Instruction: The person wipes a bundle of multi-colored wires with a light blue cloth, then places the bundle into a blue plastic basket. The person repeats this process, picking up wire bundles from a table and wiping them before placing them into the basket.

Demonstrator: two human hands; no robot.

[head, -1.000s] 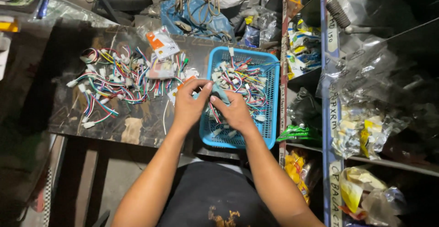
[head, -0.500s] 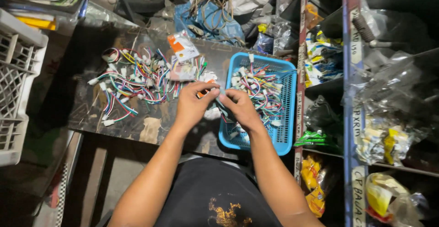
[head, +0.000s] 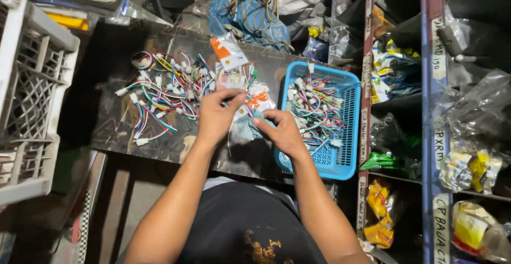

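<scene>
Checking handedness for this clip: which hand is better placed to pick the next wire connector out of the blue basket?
Right, probably. The right hand sits against the blue basket rim, beside the connectors; the left hand is farther off, toward the loose wire pile.

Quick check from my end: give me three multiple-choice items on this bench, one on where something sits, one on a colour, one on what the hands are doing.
1. Where is the loose pile of wires?
A. inside the white crate
B. on the dark table, on the left hand's side
C. on the shelves

2. What colour is the basket holding wires?
A. blue
B. red
C. black

3. What state are the hands in?
A. both flat on the table
B. one out of view
C. both pinching a small clear packet between them

Answers: 1 B, the pile lies on the table. 2 A, its rim is blue. 3 C, left hand and right hand meet on the packet.
</scene>
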